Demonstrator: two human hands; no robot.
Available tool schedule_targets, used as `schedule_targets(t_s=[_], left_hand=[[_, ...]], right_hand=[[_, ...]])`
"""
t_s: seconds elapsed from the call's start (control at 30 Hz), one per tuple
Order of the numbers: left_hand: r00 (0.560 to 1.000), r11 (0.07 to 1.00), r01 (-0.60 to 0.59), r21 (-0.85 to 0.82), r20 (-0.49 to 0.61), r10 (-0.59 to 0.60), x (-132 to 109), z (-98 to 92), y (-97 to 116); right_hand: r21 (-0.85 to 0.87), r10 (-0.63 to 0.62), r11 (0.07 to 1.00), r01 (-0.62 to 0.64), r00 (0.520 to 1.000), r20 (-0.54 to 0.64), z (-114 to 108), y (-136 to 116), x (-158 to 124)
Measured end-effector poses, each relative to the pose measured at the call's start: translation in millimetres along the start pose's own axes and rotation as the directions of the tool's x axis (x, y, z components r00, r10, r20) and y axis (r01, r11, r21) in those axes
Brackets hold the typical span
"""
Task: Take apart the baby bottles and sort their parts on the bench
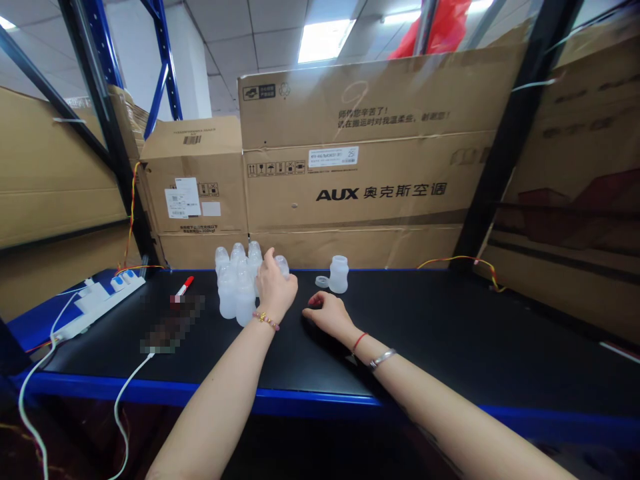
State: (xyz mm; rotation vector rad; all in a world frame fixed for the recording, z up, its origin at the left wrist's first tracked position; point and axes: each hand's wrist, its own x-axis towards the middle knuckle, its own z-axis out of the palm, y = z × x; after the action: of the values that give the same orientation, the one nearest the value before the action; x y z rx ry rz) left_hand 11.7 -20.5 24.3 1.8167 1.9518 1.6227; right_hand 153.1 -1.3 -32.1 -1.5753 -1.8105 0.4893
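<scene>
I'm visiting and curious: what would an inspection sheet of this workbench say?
Surface: black bench with blue edge.
Job's things: plastic bottles clustered; lone bottle beside a ring.
Hands: left hand on a bottle at the cluster; right hand resting on the bench.
Clutter: red-capped pen; blurred object.
Cables: white cable; power strip; yellow-red wire.
Surroundings: cardboard cartons; blue rack.

Your pink-and-gold beaded bracelet and red string bracelet stand out above the black bench top with its blue edge. The plastic bottles are translucent white, and the marker is red and white.
</scene>
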Motion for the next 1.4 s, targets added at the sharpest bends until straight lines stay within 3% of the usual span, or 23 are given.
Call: schedule_targets(t_s=[0.13,0.33,0.8,1.4], left_hand=[[0.999,0.995,0.035,0.098,-0.012,-0.034,-1,-2.6,3],[0.997,0.980,0.070,0.185,0.006,-0.072,-2,-4.6,7],[0.994,0.996,0.018,0.086,-0.109,-0.009,-2,7.2,-5],[0.984,0.973,-0.076,0.220,-0.140,0.109,2,9.9,-11]], right_hand=[[-0.015,0.067,0.998,-0.067,0.998,-0.004,-4,-3,-1],[-0.031,0.072,0.997,-0.072,0.997,-0.013,-5,-4,-3],[-0.120,0.069,0.990,-0.072,0.997,-0.027,-6,-5,-6],[-0.143,0.051,0.988,-0.054,0.998,-0.029,-5,-3,-6]])
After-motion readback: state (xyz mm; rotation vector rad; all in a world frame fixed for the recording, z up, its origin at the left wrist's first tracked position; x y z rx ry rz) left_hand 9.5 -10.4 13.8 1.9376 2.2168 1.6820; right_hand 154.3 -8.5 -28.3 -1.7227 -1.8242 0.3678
